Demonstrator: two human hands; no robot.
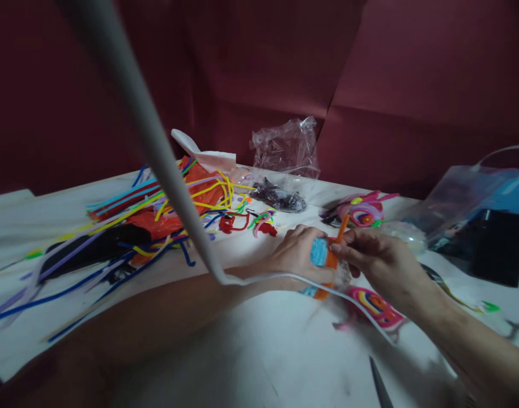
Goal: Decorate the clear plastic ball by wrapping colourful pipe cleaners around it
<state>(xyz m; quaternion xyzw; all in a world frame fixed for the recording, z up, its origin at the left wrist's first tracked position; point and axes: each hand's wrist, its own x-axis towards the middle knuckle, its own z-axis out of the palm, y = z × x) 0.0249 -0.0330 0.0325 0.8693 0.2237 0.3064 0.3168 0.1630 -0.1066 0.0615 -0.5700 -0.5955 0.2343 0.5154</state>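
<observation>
My left hand is closed around a small blue-and-orange craft piece that looks wrapped in fuzzy stems; the fingers cover much of it. At its right side, my right hand pinches an orange pipe cleaner, whose free end sticks up above the fingertips. Both hands meet just over the white table. Below them lies a pink craft piece with a rainbow-like pattern, partly hidden by a white cord. Behind the right hand is a pink coiled piece with an eye-like spot.
Bundled colourful pipe cleaners spread across the table's left side. Clear plastic bags stand at the back. A blurred pale pole crosses the near view. A black box is at right, and a dark pointed blade lies in front.
</observation>
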